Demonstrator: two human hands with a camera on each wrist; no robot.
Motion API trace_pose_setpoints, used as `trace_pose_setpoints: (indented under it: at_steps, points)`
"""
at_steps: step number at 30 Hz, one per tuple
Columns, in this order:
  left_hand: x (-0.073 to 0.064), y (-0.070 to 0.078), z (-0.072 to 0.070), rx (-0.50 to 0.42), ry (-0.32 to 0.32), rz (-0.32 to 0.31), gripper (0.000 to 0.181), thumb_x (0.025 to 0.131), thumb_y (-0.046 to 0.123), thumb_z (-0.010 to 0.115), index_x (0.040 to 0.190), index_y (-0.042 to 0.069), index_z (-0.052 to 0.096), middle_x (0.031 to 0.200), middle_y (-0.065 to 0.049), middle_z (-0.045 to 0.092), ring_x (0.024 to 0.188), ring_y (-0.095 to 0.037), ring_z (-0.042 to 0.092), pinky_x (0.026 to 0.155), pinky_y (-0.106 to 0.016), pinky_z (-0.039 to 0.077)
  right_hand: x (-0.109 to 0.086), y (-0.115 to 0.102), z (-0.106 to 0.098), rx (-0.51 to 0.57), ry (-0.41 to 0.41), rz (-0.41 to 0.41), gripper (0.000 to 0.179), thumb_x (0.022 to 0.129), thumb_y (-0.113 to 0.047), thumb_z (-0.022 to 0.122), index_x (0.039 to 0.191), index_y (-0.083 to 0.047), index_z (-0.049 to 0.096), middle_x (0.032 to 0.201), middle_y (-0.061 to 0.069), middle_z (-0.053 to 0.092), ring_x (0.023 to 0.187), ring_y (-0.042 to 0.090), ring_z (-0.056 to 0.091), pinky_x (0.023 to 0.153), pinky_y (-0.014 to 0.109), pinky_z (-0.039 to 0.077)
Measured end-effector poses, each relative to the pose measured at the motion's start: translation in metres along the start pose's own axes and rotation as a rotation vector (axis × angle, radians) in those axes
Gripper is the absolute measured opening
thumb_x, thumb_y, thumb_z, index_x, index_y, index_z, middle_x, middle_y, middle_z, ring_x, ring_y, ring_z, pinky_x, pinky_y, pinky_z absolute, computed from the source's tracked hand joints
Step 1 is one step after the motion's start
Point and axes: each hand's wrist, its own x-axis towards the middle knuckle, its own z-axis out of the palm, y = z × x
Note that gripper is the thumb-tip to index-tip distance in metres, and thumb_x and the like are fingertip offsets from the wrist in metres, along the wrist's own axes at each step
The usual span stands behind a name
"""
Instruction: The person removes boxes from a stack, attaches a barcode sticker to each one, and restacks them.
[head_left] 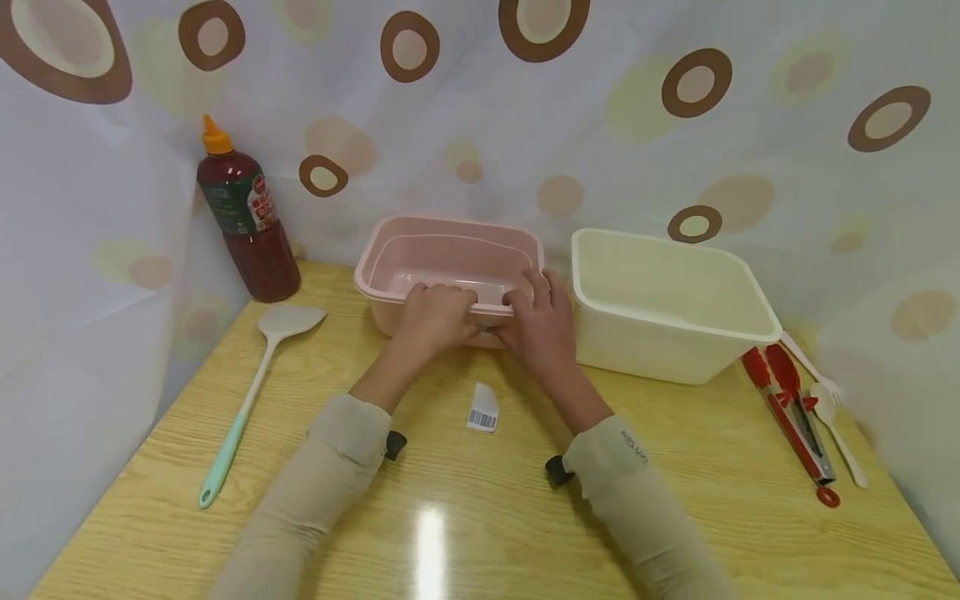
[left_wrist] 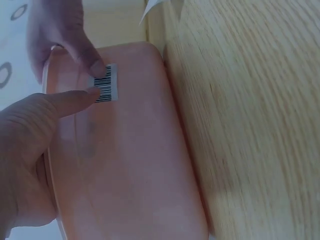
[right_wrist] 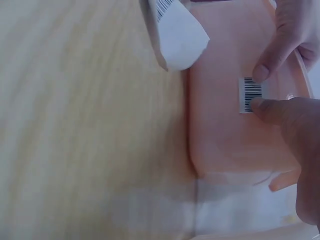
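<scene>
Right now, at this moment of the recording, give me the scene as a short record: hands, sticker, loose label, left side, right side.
Left hand: grips the rim of the pink container
Right hand: grips the same rim
Barcode sticker: on the container's outer wall, both thumbs on it
Loose label: on the table, before the container
Left side: standing sauce bottle, spatula
Right side: cream bin, tongs, fork, spoon
</scene>
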Motion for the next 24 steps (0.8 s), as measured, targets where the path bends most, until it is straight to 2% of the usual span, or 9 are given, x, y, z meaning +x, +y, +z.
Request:
trace_pose_setpoints:
  at_steps: [3, 6, 9, 12, 16, 18, 22, 24]
  points:
    - [0.002, 0.001, 0.0, 0.013, 0.003, -0.014, 0.023, 0.089, 0.039, 0.074, 0.095, 0.018, 0.07, 0.084, 0.002, 0.069, 0.081, -0.021, 0.066, 0.082, -0.043, 0.05, 0.005, 0.001, -0.006, -0.074, -0.073, -0.022, 0.042, 0.076, -0.038, 0.09, 0.093, -0.008, 0.065, 0.14, 0.015, 0.057, 0.139, 0.039, 0.04, 0.114, 0.052, 0.037]
    - [0.001, 0.001, 0.0, 0.011, 0.028, -0.02, 0.021, 0.088, 0.037, 0.076, 0.091, 0.017, 0.071, 0.081, 0.002, 0.069, 0.078, -0.021, 0.066, 0.076, -0.041, 0.049, 0.01, 0.001, -0.013, -0.112, -0.174, -0.021, 0.04, 0.08, -0.04, 0.086, 0.09, -0.009, 0.064, 0.138, 0.011, 0.056, 0.141, 0.035, 0.037, 0.114, 0.053, 0.035]
    - [0.0, 0.001, 0.0, 0.01, 0.05, -0.017, 0.02, 0.088, 0.037, 0.077, 0.088, 0.017, 0.072, 0.078, 0.002, 0.069, 0.075, -0.021, 0.065, 0.073, -0.041, 0.05, 0.012, 0.002, -0.017, -0.135, -0.229, -0.027, 0.039, 0.081, -0.041, 0.085, 0.091, -0.009, 0.063, 0.135, 0.01, 0.057, 0.14, 0.033, 0.038, 0.116, 0.051, 0.033]
    - [0.0, -0.001, 0.0, 0.011, 0.045, -0.007, 0.02, 0.088, 0.036, 0.076, 0.085, 0.017, 0.072, 0.075, 0.002, 0.067, 0.072, -0.02, 0.063, 0.07, -0.042, 0.051, 0.014, 0.003, -0.018, -0.166, -0.266, -0.043, 0.038, 0.082, -0.042, 0.084, 0.092, -0.01, 0.067, 0.129, 0.006, 0.062, 0.136, 0.03, 0.043, 0.117, 0.047, 0.034]
    - [0.004, -0.002, -0.002, 0.012, 0.007, 0.021, 0.021, 0.089, 0.036, 0.074, 0.08, 0.017, 0.071, 0.073, 0.001, 0.066, 0.07, -0.019, 0.061, 0.066, -0.042, 0.052, 0.022, -0.002, -0.021, -0.251, -0.369, -0.07, 0.031, 0.086, -0.045, 0.079, 0.091, -0.015, 0.073, 0.116, -0.001, 0.07, 0.124, 0.024, 0.053, 0.112, 0.045, 0.037]
    - [0.006, -0.002, -0.003, 0.01, -0.018, 0.031, 0.021, 0.089, 0.036, 0.073, 0.079, 0.018, 0.071, 0.073, 0.001, 0.066, 0.07, -0.019, 0.061, 0.065, -0.043, 0.053, 0.029, -0.008, -0.023, -0.26, -0.44, -0.083, 0.027, 0.088, -0.043, 0.076, 0.084, -0.017, 0.073, 0.101, -0.002, 0.072, 0.112, 0.023, 0.057, 0.108, 0.047, 0.037]
    - [0.009, -0.002, -0.004, -0.012, -0.062, 0.039, 0.02, 0.09, 0.037, 0.072, 0.079, 0.02, 0.072, 0.074, 0.001, 0.066, 0.072, -0.019, 0.062, 0.066, -0.043, 0.054, 0.041, -0.018, -0.025, -0.251, -0.562, -0.106, 0.026, 0.09, -0.031, 0.071, 0.068, -0.017, 0.067, 0.073, -0.001, 0.067, 0.086, 0.025, 0.062, 0.106, 0.051, 0.038]
    - [0.01, -0.002, -0.003, -0.024, -0.078, 0.047, 0.02, 0.09, 0.038, 0.072, 0.079, 0.021, 0.072, 0.075, 0.002, 0.067, 0.073, -0.019, 0.062, 0.066, -0.042, 0.054, 0.046, -0.021, -0.024, -0.26, -0.6, -0.112, 0.027, 0.09, -0.029, 0.069, 0.066, -0.016, 0.065, 0.066, 0.0, 0.065, 0.078, 0.026, 0.064, 0.105, 0.052, 0.04]
